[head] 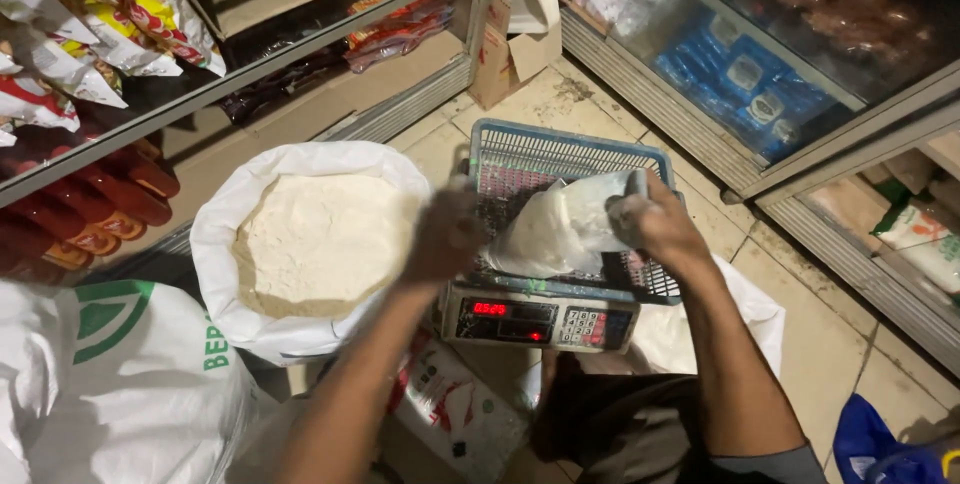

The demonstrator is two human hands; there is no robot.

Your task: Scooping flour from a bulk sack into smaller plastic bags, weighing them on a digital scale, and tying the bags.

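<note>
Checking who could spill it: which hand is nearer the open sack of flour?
Left. The left hand sits just beside the open sack of flour, at its right rim. The right hand is farther off, across the plastic bag.

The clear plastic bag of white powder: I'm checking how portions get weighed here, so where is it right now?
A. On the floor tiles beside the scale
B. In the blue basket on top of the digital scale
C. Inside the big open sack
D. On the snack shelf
B: the clear plastic bag, held by the left hand and right hand, sits in the blue basket atop the digital scale.
</note>
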